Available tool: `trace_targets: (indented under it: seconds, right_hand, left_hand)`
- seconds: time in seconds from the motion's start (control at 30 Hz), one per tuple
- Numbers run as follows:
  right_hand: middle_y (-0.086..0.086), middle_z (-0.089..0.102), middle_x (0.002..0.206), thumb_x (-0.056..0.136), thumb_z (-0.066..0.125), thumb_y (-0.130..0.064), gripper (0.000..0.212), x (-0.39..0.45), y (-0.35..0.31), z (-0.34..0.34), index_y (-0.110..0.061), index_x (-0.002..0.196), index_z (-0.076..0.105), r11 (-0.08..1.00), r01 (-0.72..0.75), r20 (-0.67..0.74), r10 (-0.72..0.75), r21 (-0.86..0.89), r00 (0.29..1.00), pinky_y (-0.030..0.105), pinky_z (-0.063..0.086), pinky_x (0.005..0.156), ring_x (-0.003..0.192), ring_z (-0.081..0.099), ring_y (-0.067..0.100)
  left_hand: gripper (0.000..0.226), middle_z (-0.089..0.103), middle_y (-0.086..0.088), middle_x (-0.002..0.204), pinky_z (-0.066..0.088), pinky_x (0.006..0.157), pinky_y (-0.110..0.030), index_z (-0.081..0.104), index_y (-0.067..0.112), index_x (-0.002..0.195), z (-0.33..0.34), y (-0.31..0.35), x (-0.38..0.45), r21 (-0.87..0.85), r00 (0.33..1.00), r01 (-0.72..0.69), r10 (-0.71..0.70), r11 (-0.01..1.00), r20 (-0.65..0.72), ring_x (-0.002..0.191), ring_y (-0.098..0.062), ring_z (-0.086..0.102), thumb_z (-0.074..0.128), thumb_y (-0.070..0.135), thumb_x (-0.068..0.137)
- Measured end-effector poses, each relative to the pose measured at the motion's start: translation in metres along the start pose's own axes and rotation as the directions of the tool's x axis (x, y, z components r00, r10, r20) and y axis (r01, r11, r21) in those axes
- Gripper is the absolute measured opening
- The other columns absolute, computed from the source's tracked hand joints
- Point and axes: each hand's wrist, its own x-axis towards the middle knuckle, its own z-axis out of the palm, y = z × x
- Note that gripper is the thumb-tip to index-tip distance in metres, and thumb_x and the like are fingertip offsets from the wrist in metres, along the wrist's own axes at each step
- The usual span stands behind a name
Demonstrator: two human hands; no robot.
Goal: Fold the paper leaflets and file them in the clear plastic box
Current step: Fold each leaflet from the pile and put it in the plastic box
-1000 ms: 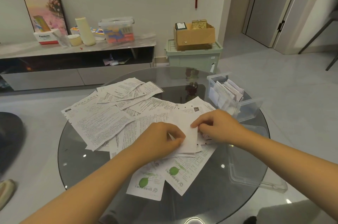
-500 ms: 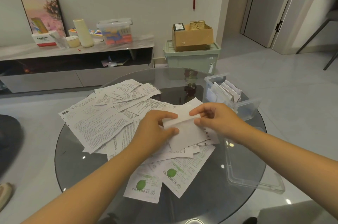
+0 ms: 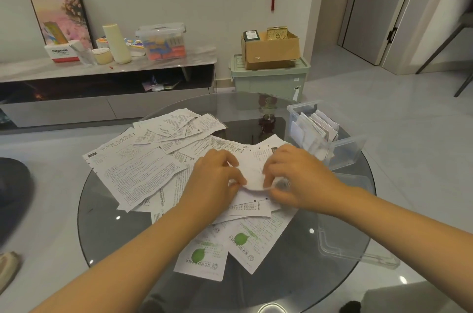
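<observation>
I've got both hands over the middle of the glass table (image 3: 107,223), working one leaflet (image 3: 252,175); it sits between them, bowed up off the pile (image 3: 143,172), white side showing. Left hand (image 3: 217,182) is on its left edge, fingers curled, tips pinching the paper near the lower-left corner; right hand (image 3: 297,177) is on the right edge, fingers curled down onto it, thumb side tucked under the fold; right fingertips are blurred, so exact grip pts I can't make out. Both hands hold the same sheet; neither is spread wide.

Rest of the leaflets lie flat & overlapping under and left of my hands, spreading toward the table's far-left rim; two w/ green leaf marks (image 3: 242,238) lie nearest me, below my wrists, just beside each other.

Box (image 3: 343,149) stands at the table's right-far edge, well right of the right hand but near it; folded leaflets (image 3: 316,126) stand upright inside, packed toward its far end. Lid (image 3: 358,248) lies flat on the table's right rim, nearer me than the box, partly under my right forearm.

Bkgd: low cabinet (image 3: 102,69) along the wall w/ clutter on top; green bin (image 3: 268,79) w/ a carton (image 3: 271,51) on it behind the table.
</observation>
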Motion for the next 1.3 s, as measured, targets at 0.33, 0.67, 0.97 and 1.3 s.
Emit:
trace_targets:
  seconds: [0.33, 0.67, 0.97, 1.3]
  right_hand:
    - [-0.008, 0.067, 0.094, 0.089, 0.055, -0.031, 0.013, -0.001, -0.010, 0.004, -0.028, 0.101, 0.061, 0.971, -0.196, 0.319, 0.144, 0.137, 0.937, 0.033, 0.048, 0.077, 0.087, 0.058, 0.014]
    - [-0.012, 0.038, 0.108, 0.067, 0.077, -0.048, 0.061, 0.016, -0.005, 0.017, -0.030, 0.117, 0.046, 0.934, -0.354, 0.251, 0.333, 0.042, 0.909, 0.025, 0.035, 0.085, 0.102, 0.031, 0.006]
    - [-0.009, 0.034, 0.115, 0.066, 0.077, -0.051, 0.061, 0.015, 0.007, 0.015, -0.037, 0.112, 0.039, 0.936, -0.349, 0.337, 0.340, -0.036, 0.878, 0.027, 0.031, 0.089, 0.108, 0.030, 0.012]
    - [-0.015, 0.035, 0.115, 0.069, 0.078, -0.040, 0.057, 0.004, -0.001, 0.009, -0.037, 0.117, 0.047, 0.972, -0.228, 0.155, 0.216, 0.064, 0.964, 0.026, 0.035, 0.095, 0.109, 0.029, 0.006]
  left_hand:
    - [0.025, 0.053, 0.020, 0.117, 0.039, 0.095, -0.021, 0.071, 0.030, 0.094, -0.012, 0.005, -0.014, -0.282, 0.874, 0.224, -0.064, 0.933, 0.482, 0.108, 0.001, 0.049, 0.053, 0.031, 0.077]
    - [0.045, 0.055, 0.014, 0.109, 0.043, 0.089, -0.016, 0.050, 0.030, 0.110, -0.004, 0.014, -0.012, -0.319, 0.877, 0.388, -0.239, 0.865, 0.418, 0.100, -0.002, 0.053, 0.078, 0.026, 0.075]
    - [0.052, 0.050, 0.011, 0.109, 0.040, 0.085, -0.014, 0.051, 0.026, 0.122, -0.004, 0.016, -0.009, -0.283, 0.871, 0.386, -0.246, 0.878, 0.425, 0.095, -0.002, 0.049, 0.076, 0.022, 0.077]
    - [0.023, 0.058, 0.006, 0.076, 0.048, 0.073, -0.023, 0.062, 0.027, 0.105, -0.003, 0.022, 0.002, -0.513, 0.825, 0.563, -0.406, 0.648, 0.393, 0.068, -0.006, 0.055, 0.066, 0.015, 0.086]
